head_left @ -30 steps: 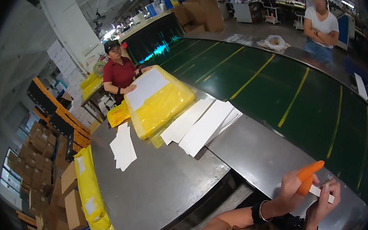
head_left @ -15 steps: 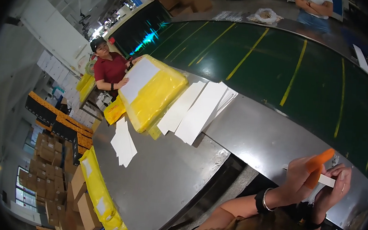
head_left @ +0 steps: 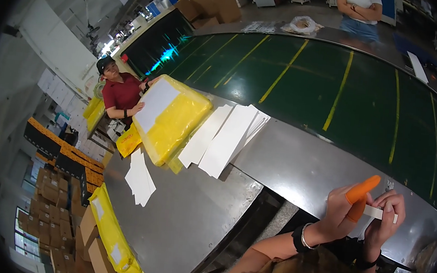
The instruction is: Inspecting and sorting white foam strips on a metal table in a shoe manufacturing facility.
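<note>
A narrow white paper strip (head_left: 373, 211) is stretched between my two hands above the metal table at the lower right. My left hand (head_left: 338, 211) wears orange covers on two fingers and closes round one part of the strip. The strip's other end is pinched by my right hand (head_left: 387, 216), with a short end sticking out past its fingers. Part of the strip is hidden behind the left fingers. White paper sheets (head_left: 227, 140) lie fanned on the table to the left, and a smaller bunch of white sheets (head_left: 141, 178) lies beyond them.
A large yellow plastic-wrapped pack (head_left: 183, 117) rests on the metal table (head_left: 190, 213), held by a co-worker (head_left: 122, 93) in red. A green conveyor belt (head_left: 312, 93) runs along the far side. Yellow packs (head_left: 113, 242) and cartons (head_left: 48, 188) stand at left.
The whole view has shifted, so the table and packs appear a little further left and lower. Both my hands still hold the strip close together.
</note>
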Demonstrator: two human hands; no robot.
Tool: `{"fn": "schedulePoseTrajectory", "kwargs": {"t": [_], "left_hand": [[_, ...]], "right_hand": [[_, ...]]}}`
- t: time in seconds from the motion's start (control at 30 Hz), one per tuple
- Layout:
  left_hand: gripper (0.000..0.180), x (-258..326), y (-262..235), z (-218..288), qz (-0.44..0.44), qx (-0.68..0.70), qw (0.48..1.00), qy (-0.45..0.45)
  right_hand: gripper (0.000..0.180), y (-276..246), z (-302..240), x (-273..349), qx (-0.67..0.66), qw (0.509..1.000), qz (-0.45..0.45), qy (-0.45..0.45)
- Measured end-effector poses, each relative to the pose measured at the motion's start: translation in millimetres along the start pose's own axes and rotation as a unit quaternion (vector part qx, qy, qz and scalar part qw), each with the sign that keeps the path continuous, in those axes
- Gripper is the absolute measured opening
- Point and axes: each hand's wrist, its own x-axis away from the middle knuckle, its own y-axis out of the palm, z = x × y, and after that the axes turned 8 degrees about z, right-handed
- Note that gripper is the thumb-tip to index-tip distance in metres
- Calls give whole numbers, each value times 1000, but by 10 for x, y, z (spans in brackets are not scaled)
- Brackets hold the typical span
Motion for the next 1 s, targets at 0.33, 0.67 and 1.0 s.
{"fn": "schedulePoseTrajectory", "kwargs": {"t": [0.33,0.67,1.0], "left_hand": [[30,-80,-10,-27,14,17,999,36],[34,41,57,-81,40,12,999,-23],[32,20,-26,-100,35,36,999,-22]], "right_hand": [[29,-4,67,-61,-33,999,-37,3],[32,-110,161,-69,10,998,-62,-13],[35,44,91,-50,-11,998,-56,-18]]}}
